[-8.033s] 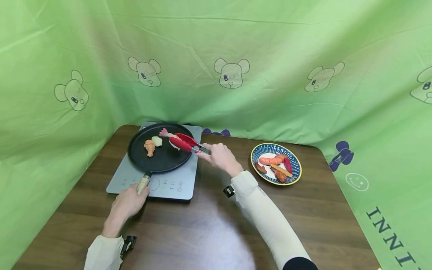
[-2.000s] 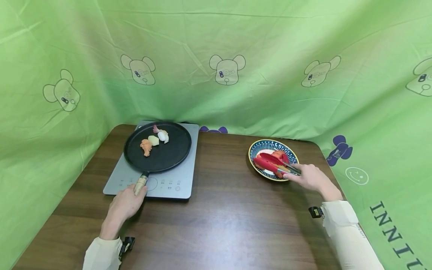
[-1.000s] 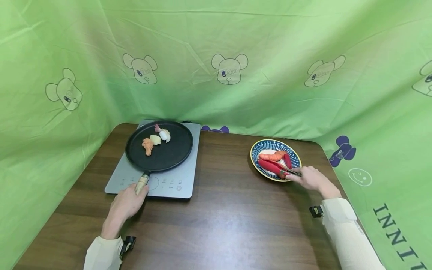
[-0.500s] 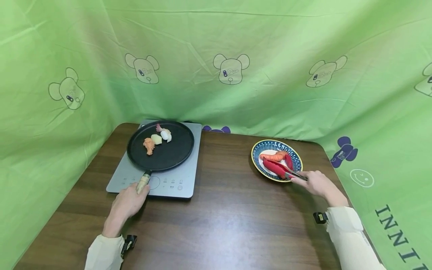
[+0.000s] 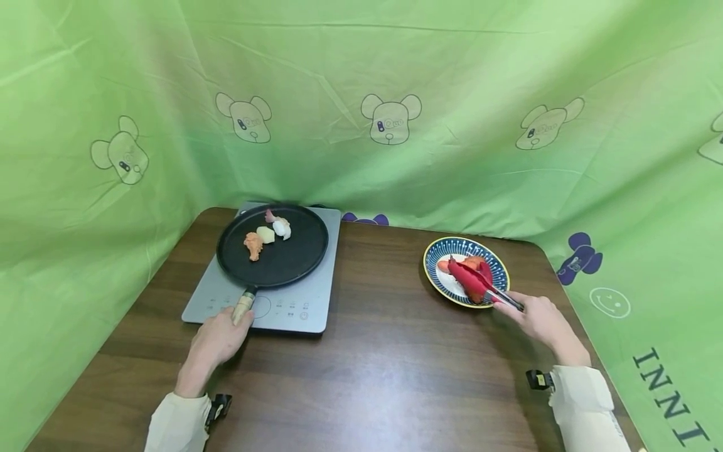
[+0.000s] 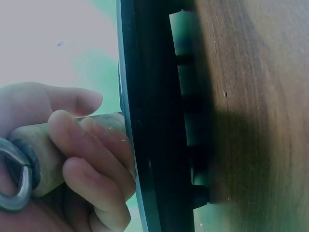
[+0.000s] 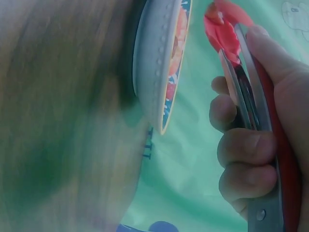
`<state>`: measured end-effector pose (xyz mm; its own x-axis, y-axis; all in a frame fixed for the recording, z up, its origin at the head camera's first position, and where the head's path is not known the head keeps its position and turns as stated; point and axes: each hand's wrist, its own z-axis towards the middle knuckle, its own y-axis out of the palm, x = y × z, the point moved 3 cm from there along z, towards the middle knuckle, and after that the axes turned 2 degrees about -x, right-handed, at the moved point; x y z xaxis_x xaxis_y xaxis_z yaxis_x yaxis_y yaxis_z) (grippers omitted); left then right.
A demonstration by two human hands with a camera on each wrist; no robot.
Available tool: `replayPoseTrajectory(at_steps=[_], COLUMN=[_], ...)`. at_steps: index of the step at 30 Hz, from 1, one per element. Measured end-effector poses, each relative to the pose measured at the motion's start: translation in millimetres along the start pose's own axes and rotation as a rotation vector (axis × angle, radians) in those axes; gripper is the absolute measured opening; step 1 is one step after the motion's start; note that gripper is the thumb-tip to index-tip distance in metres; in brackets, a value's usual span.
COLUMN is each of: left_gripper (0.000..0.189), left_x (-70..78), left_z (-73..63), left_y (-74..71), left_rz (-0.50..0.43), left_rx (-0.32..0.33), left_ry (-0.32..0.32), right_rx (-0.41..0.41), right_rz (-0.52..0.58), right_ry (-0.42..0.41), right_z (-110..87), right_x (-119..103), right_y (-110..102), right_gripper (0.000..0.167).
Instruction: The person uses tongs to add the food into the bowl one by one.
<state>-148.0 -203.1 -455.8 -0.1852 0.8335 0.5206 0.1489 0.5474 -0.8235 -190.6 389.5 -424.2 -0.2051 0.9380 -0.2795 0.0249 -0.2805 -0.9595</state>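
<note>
My left hand [image 5: 219,338] grips the pan's wooden handle [image 5: 243,306], fingers curled round it in the left wrist view. The flat black pan [image 5: 294,263] holds a toy fried drumstick [image 5: 253,246], a pale chunk [image 5: 265,235] and a shrimp piece with a pink tail [image 5: 281,228]. My right hand [image 5: 543,321] squeezes red-tipped metal tongs [image 5: 471,280] over the blue-patterned plate [image 5: 430,254]. In the right wrist view a small brownish piece [image 7: 214,13] shows between the tong tips. Beneath the tongs lie an orange ridged piece [image 5: 443,266] and other toy food, partly hidden.
Under the pan is a grey induction cooktop [image 5: 316,314] with touch controls, at the left of the wooden table [image 5: 384,376]. A green curtain [image 5: 316,157] with bear prints hangs behind and at both sides.
The shrimp piece has gone from the tongs onto the pan. My right hand moved right to the plate, the tongs closed there and have since lifted slightly. My left hand stays on the handle.
</note>
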Motion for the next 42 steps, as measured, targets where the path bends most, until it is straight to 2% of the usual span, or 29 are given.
replayPoseTrajectory(at_steps=[7,22,31,42], left_gripper=[0.054,0.057,0.054,0.053], left_x=[0.4,0.9,-0.3,0.2], left_z=[1.2,0.7,1.3,1.6], left_y=[0.3,-2.0,-1.1,-0.6], left_rz=[0.005,0.008,0.006,0.008], left_rx=[0.010,-0.002,-0.005,0.005], left_ry=[0.003,-0.009,-0.023,-0.016], right_rx=[0.024,0.127,0.119,0.104], right_rz=[-0.001,0.022,0.025,0.037], right_ry=[0.049,0.024,0.002,-0.024], right_z=[-2.8,1.7,8.2,16.8], right_x=[-2,-23,-39,-55], right_y=[2,3,3,1], right_gripper=[0.050,0.041,0.033,0.045])
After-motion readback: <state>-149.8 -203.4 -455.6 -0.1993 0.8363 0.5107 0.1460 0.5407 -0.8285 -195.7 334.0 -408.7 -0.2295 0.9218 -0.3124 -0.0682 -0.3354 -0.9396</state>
